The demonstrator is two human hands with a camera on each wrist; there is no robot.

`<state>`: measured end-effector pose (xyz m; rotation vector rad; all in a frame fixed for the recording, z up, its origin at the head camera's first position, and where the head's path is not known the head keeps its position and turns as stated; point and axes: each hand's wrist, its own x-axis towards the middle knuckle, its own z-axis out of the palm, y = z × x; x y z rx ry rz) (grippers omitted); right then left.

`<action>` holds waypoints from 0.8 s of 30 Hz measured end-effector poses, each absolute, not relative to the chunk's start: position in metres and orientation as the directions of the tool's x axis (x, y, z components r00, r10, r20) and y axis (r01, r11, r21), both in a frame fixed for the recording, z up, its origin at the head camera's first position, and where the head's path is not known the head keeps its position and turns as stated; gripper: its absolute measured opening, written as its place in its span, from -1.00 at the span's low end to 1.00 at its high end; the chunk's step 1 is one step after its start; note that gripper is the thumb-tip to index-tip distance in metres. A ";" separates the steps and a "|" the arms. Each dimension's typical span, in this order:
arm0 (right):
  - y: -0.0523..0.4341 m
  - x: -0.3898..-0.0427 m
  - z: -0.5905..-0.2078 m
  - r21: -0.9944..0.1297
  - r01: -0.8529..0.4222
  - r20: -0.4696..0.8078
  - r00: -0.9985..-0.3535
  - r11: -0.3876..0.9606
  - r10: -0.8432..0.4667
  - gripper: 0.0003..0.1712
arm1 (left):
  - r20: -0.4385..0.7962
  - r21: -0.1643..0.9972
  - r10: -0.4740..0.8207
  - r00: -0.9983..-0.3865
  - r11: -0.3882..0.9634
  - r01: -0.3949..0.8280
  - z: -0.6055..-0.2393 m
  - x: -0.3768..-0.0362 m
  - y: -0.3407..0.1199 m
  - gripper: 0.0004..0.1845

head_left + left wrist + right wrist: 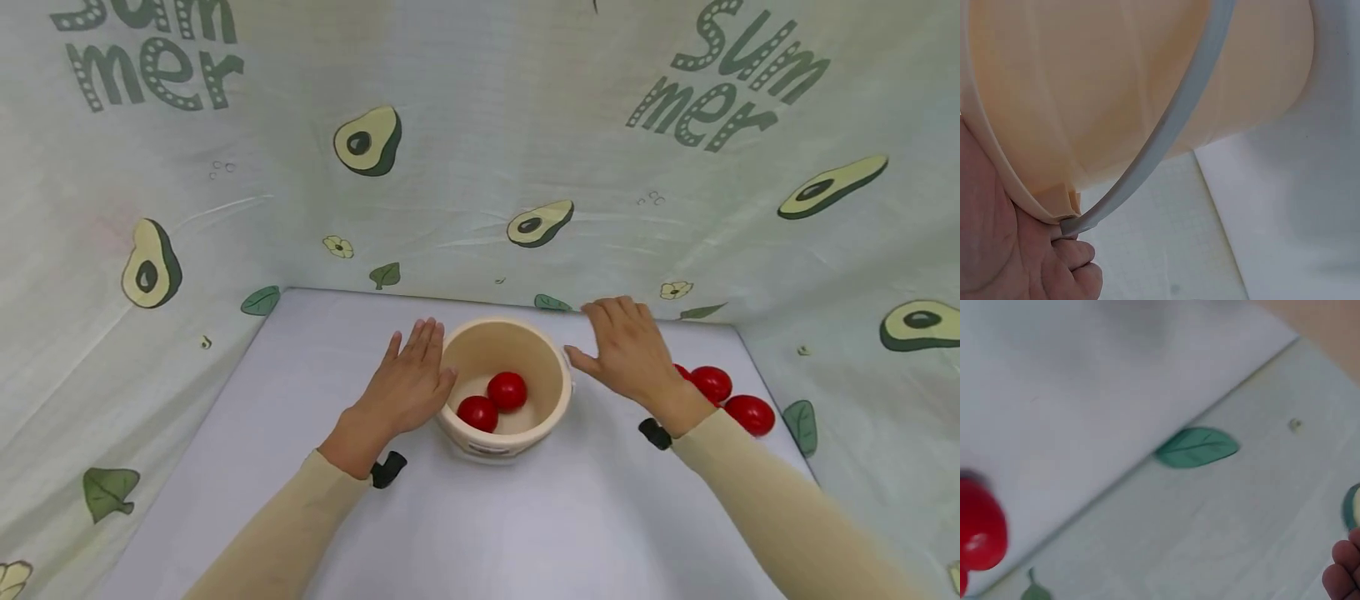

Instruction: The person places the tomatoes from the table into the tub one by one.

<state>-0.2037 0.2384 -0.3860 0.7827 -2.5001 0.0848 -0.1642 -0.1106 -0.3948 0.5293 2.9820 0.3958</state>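
Note:
A cream bucket [557,417] stands mid-table, holding two shiny, round red tomato-like things [507,392]. My left hand [408,383] lies against the bucket's left rim, its fingers straight and pointing away. The left wrist view shows this hand at the rim by the joint of the grey handle [1179,100], which hangs down along the bucket wall [1104,81]. To the right of the bucket, my right hand [622,346] is held with fingers extended and thumb apart, holding nothing. Only its fingertips [1342,575] show in the right wrist view.
Several more red round things [750,414] lie near the table's right edge, partly hidden behind my right forearm. A pale cloth [450,192] printed with avocados and leaves hangs behind the white table [480,525] and at its sides.

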 end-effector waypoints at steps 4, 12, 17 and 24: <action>0.298 -0.200 -0.400 0.144 -0.424 0.369 -0.816 0.894 -0.446 -0.20 | -0.050 0.263 0.348 -0.936 0.909 0.323 -0.395 -0.164 -0.110 -0.18; 0.369 -0.184 -0.435 0.153 -0.240 0.052 -0.967 0.959 -0.251 -0.03 | -0.041 0.254 0.355 -0.934 0.908 0.333 -0.394 -0.162 -0.112 -0.18; 0.376 -0.180 -0.452 0.143 -0.187 0.024 -0.981 0.972 -0.193 -0.03 | -0.049 0.250 0.352 -0.935 0.910 0.330 -0.394 -0.163 -0.111 -0.17; 0.370 -0.181 -0.463 0.167 -0.108 0.021 -0.993 0.980 -0.113 -0.08 | -0.045 0.271 0.344 -0.938 0.908 0.320 -0.396 -0.164 -0.112 -0.18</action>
